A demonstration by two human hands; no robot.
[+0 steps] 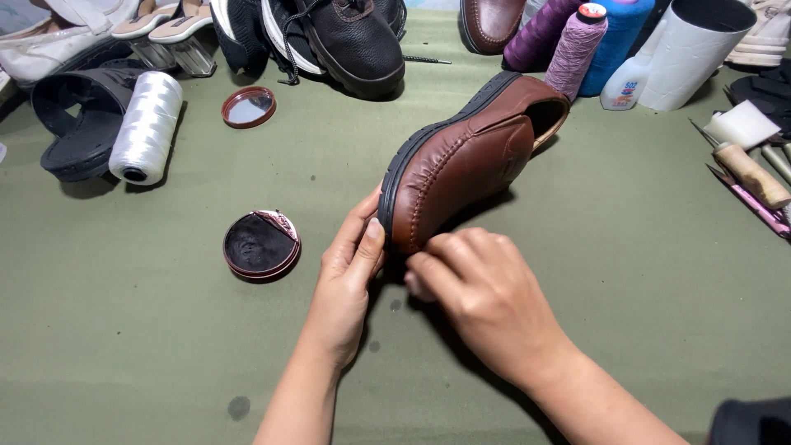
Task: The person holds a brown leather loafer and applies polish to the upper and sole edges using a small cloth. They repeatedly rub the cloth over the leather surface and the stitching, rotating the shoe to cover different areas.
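A brown leather shoe point(474, 156) with a black sole lies tilted on its side on the green cloth, toe toward me. My left hand point(350, 264) grips the toe at the sole edge, thumb on the leather. My right hand point(478, 292) presses its curled fingers against the toe from below right; whether something is under the fingers is hidden. An open round tin of dark polish point(261, 245) sits just left of my left hand.
The tin's lid point(249, 106) and a white thread spool point(147, 126) lie at the left by a black sandal point(78, 115). Black shoes point(346, 41), thread cones point(577, 49), a small white bottle point(624, 85) and a white roll point(688, 53) line the back. Tools point(750, 177) lie at the right.
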